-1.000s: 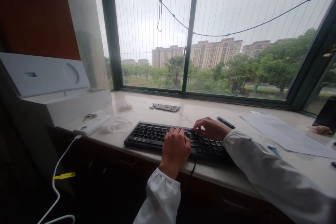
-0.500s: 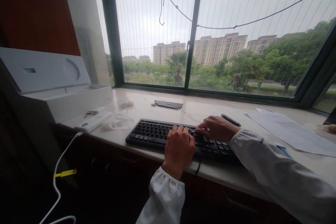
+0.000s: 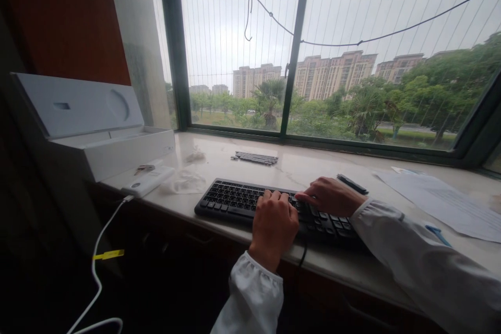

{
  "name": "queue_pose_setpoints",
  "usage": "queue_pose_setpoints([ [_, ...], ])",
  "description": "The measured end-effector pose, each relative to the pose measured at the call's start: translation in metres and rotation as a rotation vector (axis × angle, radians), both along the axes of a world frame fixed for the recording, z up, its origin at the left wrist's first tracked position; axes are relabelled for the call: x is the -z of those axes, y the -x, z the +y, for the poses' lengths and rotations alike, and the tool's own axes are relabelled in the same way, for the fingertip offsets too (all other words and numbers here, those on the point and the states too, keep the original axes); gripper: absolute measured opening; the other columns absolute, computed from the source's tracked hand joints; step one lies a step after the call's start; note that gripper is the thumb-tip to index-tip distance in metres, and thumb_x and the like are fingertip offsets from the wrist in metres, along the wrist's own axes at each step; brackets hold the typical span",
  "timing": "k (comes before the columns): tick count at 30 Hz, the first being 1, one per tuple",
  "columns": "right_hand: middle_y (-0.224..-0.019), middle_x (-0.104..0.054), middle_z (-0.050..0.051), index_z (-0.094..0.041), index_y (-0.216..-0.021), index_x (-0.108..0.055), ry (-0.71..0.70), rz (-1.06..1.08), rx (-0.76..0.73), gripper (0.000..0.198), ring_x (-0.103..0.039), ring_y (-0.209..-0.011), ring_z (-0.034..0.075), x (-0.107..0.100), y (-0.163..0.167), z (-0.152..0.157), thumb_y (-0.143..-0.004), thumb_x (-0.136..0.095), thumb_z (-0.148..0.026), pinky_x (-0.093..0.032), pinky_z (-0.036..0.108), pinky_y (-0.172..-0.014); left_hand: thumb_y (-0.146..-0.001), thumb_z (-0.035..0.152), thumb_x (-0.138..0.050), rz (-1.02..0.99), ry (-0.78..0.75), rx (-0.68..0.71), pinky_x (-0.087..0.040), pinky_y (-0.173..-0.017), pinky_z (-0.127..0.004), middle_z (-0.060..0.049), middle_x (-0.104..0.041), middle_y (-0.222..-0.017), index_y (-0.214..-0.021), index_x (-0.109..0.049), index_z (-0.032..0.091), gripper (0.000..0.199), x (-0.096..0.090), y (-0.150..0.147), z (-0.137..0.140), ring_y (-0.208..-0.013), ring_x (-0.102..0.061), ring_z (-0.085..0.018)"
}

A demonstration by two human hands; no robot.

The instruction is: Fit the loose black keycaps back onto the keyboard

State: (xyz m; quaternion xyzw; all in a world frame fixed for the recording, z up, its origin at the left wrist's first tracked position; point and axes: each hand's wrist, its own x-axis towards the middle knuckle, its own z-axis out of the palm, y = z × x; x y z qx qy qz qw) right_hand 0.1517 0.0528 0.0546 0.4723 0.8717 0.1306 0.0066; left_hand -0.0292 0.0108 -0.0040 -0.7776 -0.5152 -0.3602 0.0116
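Note:
A black keyboard [image 3: 235, 199] lies along the front edge of the counter, many of its left key positions showing without caps. My left hand [image 3: 275, 222] rests on the keyboard's middle, knuckles up, fingers curled close together; their tips are hidden. From the right, my right hand [image 3: 332, 195] reaches over the keyboard's back edge, thumb and fingers closed near the left hand's fingertips. Whatever is between them is too small to make out. Behind the keyboard, loose keycaps [image 3: 256, 158] lie in tight rows.
An opened white box [image 3: 125, 151] stands at the left, near a white power bank [image 3: 151, 181] with a cable. Crumpled clear plastic [image 3: 183, 181] lies beside it. To the right are a dark narrow object [image 3: 352, 184], papers [image 3: 438, 198] and a blue item [image 3: 438, 235].
The whole view has shifted slightly, so things appear a little further right. Both hands stay at about the same place on the keyboard, with only slight finger movement.

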Motion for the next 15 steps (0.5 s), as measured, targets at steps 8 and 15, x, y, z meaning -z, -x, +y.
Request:
queue_pose_setpoints([
  [8, -0.066, -0.07, 0.01, -0.019, -0.069, -0.071, -0.038, 0.019, -0.023, 0.061, -0.062, -0.06, 0.014, 0.009, -0.004, 0.004, -0.101, -0.027, -0.046, -0.027, 0.03, -0.058, -0.09, 0.021, -0.043, -0.013, -0.017, 0.01, -0.043, -0.089, -0.038, -0.005, -0.066, -0.095, -0.095, -0.065, 0.021, 0.023, 0.002, 0.001, 0.001, -0.096, -0.054, -0.022],
  [15, -0.061, -0.066, 0.01, -0.016, -0.061, -0.065, -0.043, 0.042, -0.065, 0.067, -0.06, -0.058, 0.013, 0.014, -0.011, 0.012, -0.102, -0.022, -0.046, -0.03, 0.029, -0.058, -0.09, 0.021, -0.044, -0.02, -0.015, 0.008, -0.043, -0.088, -0.038, -0.005, -0.066, -0.096, -0.098, -0.066, 0.021, 0.023, 0.002, 0.0, 0.001, -0.097, -0.054, -0.023],
])
